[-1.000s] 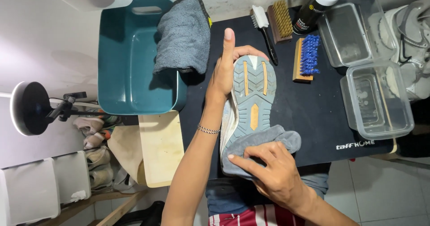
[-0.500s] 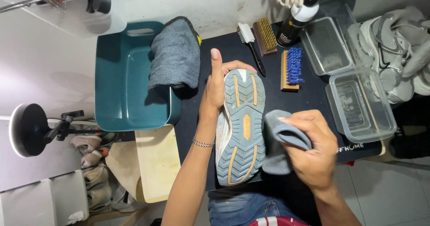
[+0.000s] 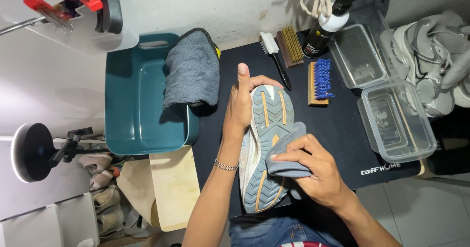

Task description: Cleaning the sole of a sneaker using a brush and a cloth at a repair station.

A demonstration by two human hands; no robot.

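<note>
A sneaker (image 3: 268,124) lies sole-up over a black mat (image 3: 342,129), its grey sole marked with orange strips. My left hand (image 3: 241,105) grips the shoe's toe end from the left side, thumb pointing up. My right hand (image 3: 313,171) holds a folded grey cloth (image 3: 286,151) pressed against the middle of the sole's right edge.
A teal plastic tub (image 3: 142,100) with a grey towel (image 3: 192,70) draped over its rim stands left of the mat. Behind the shoe lie three brushes (image 3: 320,78) and a black bottle (image 3: 325,24). Two clear plastic boxes (image 3: 396,122) and grey sneakers (image 3: 435,56) sit right.
My right hand moved the cloth from the heel end of the sole up along its right side to the middle. The left hand kept its grip on the toe.
</note>
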